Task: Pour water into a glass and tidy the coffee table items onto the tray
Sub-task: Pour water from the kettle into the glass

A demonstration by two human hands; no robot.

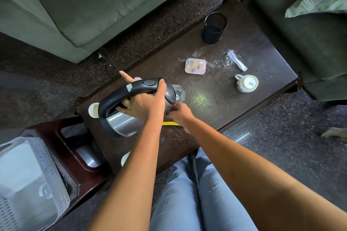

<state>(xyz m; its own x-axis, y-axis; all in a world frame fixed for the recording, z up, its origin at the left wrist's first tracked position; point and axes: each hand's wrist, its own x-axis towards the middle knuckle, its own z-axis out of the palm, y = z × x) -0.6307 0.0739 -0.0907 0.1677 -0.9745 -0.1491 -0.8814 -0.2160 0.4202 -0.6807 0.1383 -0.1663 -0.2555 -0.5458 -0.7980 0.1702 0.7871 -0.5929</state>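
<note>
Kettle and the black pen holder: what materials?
Kettle body: likely stainless steel, bright streaky reflections. Kettle handle: matte black plastic, moulded button. Pen holder: probably painted wire mesh, fine grid texture.

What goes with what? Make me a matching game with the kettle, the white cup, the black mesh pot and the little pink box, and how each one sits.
Things:
A. kettle
B. white cup
C. black mesh pot
D. pink box

How it sits:
1. standing upright at the far end of the table
2. tilted over the glass, handle held by the left hand
3. its bottom faces us, with writing on it
4. lying flat near the middle of the table

Pairs: A-2, B-3, C-1, D-4
</note>
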